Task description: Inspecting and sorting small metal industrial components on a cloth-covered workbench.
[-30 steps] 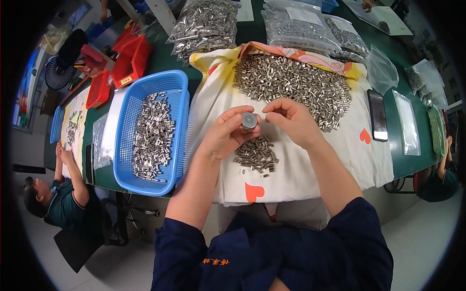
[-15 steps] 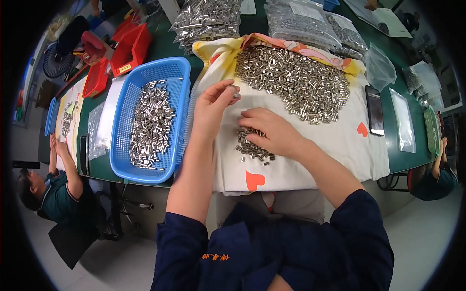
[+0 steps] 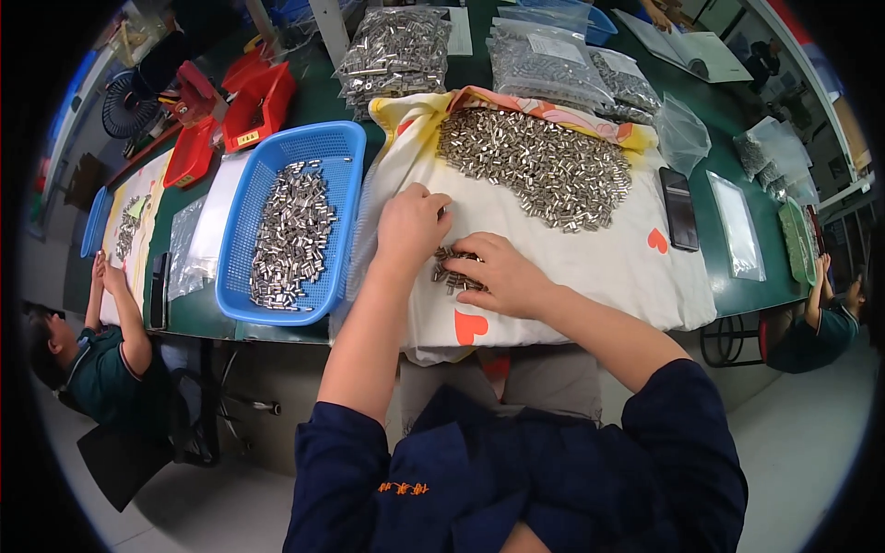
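On a white cloth [image 3: 590, 295] with red hearts, my right hand [image 3: 507, 279] curves over a small pile of short silvery metal sleeves [image 3: 452, 269], its thumb and fingers apart. The hand covers part of that pile. Just to the left and farther off, my left hand [image 3: 411, 224] is closed, fingers curled and turned away. A small dark bit shows at its fingertips, too hidden to name. Beyond both hands spreads a large heap of the same sleeves [image 3: 553, 166]. Left of the cloth, a blue perforated basket [image 3: 353, 212] holds many loose sleeves [image 3: 295, 235].
Bags of metal parts [image 3: 544, 69] and another stuffed bag [image 3: 395, 51] stand behind the cloth. A black phone [image 3: 679, 207] lies at right, beside a flat clear bag [image 3: 736, 226]. Red bins [image 3: 258, 101] stand at far left. People [image 3: 120, 359] sit working on either side.
My left hand has come nearer to me, down toward the small pile, with its fingers turned more out of sight. My right hand now covers more of that pile. The view has shifted slightly.
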The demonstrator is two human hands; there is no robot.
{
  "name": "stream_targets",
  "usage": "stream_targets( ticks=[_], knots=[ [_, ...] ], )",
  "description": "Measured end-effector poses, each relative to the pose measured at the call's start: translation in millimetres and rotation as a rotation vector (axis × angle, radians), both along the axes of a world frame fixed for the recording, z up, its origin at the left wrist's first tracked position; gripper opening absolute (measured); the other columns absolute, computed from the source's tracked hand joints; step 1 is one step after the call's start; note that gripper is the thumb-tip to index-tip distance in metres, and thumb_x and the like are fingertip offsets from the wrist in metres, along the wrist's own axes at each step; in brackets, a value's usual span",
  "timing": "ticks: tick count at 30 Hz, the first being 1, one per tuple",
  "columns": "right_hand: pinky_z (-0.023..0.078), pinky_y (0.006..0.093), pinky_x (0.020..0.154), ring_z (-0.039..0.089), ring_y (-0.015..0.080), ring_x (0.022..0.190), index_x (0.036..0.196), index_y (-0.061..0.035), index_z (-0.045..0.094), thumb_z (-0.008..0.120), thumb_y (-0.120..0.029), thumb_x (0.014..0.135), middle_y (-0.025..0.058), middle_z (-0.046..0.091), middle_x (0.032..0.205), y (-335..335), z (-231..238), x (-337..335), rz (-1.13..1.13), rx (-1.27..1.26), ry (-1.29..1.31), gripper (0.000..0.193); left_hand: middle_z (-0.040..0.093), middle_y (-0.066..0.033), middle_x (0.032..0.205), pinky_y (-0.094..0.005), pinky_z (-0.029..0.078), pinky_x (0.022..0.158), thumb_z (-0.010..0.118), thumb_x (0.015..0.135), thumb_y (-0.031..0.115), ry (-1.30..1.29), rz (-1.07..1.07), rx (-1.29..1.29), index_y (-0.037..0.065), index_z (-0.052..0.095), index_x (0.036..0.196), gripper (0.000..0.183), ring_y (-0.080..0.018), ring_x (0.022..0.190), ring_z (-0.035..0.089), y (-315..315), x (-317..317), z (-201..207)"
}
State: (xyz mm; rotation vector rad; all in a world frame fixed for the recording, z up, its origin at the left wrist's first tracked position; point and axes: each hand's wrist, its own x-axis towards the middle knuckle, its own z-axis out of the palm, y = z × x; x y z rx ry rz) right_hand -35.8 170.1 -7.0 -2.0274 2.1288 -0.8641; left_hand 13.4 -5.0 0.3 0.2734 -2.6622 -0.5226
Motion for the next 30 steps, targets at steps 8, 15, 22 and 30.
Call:
stream_targets(
  ticks=[8, 15, 22, 30],
  knots=[
    [0.035, 0.0388, 0.088, 0.043, 0.0297, 0.099, 0.097, -0.0072, 0.055, 0.066, -0.026, 0.069, 0.0113, 0.048, 0.101, 6.0, 4.0, 1.2, -0.011, -0.008, -0.013, 0.035, 0.056, -0.0110, 0.080, -0.0377, 0.047, 0.066, 0.061, 0.070, 0.017, -0.048, -0.017, -0.046, 0.011, 0.066, 0.085, 0.017, -0.0285, 0.072, 0.057, 11.0, 18.7, 2.3],
    [0.038, 0.0375, 0.082, 0.046, 0.0288, 0.091, 0.090, -0.0077, 0.053, 0.065, -0.024, 0.071, 0.0101, 0.048, 0.093, 3.8, -3.7, 3.6, -0.037, -0.027, 0.012, 0.027, 0.056, -0.0118, 0.084, -0.0372, 0.046, 0.065, 0.061, 0.071, 0.012, 0.066, -0.010, 0.036, 0.009, 0.064, 0.087, 0.016, -0.0292, 0.073, 0.056, 17.0, 29.1, -4.2],
    [0.040, 0.0362, 0.077, 0.049, 0.0267, 0.086, 0.087, -0.0073, 0.054, 0.063, -0.021, 0.073, 0.0093, 0.049, 0.088, 2.4, -4.5, 2.9, -0.020, -0.012, 0.002, 0.021, 0.056, -0.0089, 0.080, -0.0361, 0.046, 0.063, 0.065, 0.070, 0.016, 0.211, 0.003, 0.038, 0.009, 0.064, 0.081, 0.013, -0.0267, 0.072, 0.056, 17.8, 26.3, -10.3],
    [0.043, 0.0367, 0.071, 0.053, 0.0252, 0.078, 0.082, -0.0089, 0.051, 0.055, -0.022, 0.079, 0.0076, 0.051, 0.077, -0.1, -5.8, 8.0, -0.024, 0.036, 0.145, 0.014, 0.058, -0.0101, 0.081, -0.0352, 0.047, 0.063, 0.063, 0.072, 0.015, 0.216, 0.013, 0.033, 0.007, 0.065, 0.081, 0.012, -0.0273, 0.070, 0.058, 17.9, 31.9, -10.8]
  ],
)
